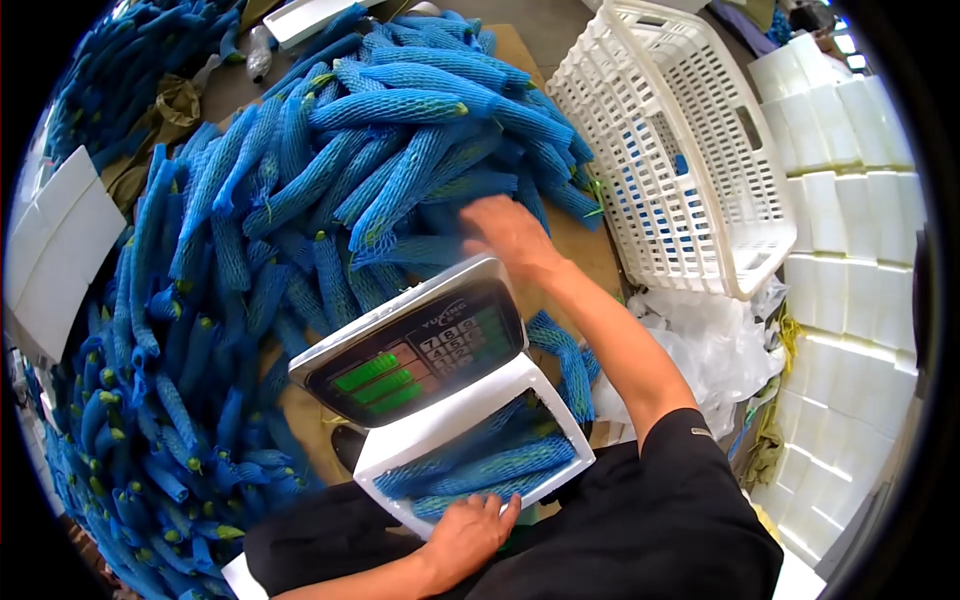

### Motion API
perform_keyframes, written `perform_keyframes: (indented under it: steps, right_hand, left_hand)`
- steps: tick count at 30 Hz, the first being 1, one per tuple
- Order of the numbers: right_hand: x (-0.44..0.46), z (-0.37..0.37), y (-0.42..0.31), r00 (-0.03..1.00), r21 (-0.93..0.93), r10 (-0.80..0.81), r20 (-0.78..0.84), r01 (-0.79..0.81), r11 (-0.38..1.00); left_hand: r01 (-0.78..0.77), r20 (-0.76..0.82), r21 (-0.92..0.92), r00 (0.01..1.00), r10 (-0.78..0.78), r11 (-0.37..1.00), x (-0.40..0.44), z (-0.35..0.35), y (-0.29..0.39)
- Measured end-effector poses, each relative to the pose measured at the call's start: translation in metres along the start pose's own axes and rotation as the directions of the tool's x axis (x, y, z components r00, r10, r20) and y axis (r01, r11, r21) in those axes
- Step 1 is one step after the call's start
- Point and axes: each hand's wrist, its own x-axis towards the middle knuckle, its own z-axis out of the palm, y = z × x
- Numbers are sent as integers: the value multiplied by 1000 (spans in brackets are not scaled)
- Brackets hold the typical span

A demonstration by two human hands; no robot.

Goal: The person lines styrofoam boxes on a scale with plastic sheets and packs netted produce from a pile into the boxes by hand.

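Note:
A white foam box [563, 408] sits just behind the scale's tilted display [420, 350], on my side. Inside lie several long vegetables in blue foam net sleeves [505, 465]; their exact kind is hidden by the nets. My left hand [472, 530] rests at the box's near edge, fingers laid over the nearest sleeved vegetable. Beyond the display, my right hand [505, 235] is smeared by motion at the near side of a large heap of the same sleeved vegetables [400, 110]. Whether it holds one cannot be made out. Green digits glow on the display.
A white slatted plastic crate [660, 150] leans on the right, beside crumpled clear plastic [710, 335]. White foam boxes [835, 300] are stacked along the right side. More sleeved vegetables [160, 450] spread down the left, near a white foam panel [60, 255].

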Motion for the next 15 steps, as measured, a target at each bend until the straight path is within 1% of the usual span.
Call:
perform_keyframes:
  steps: [2,5,8,9,12,13,15]
  right_hand:
    - [33,5,-5,995,-134,-3,-102,-11,991]
    - [78,24,5,1000,-374,-4,9,7,927]
    - [95,25,4,998,-370,51,33,-35,928]
    - [96,26,6,999,-356,-4,-35,-8,935]
    - [88,13,-6,997,-372,46,59,-21,928]
    - [85,11,-3,1000,-360,-5,26,14,933]
    - [82,6,1,996,-333,-89,23,91,939]
  left_hand:
    - [-11,-1,-24,1000,11,1000,2,-1,1]
    - [17,1,-18,1000,-17,1000,3,-2,0]
    - [24,-18,107,1000,-22,994,4,-6,1]
    - [19,-31,96,999,-16,995,5,-5,3]
    - [5,-39,96,999,-1,995,3,-6,2]
    - [1,-30,107,1000,3,994,3,-8,2]
    - [-5,-30,120,1000,9,993,3,-9,1]
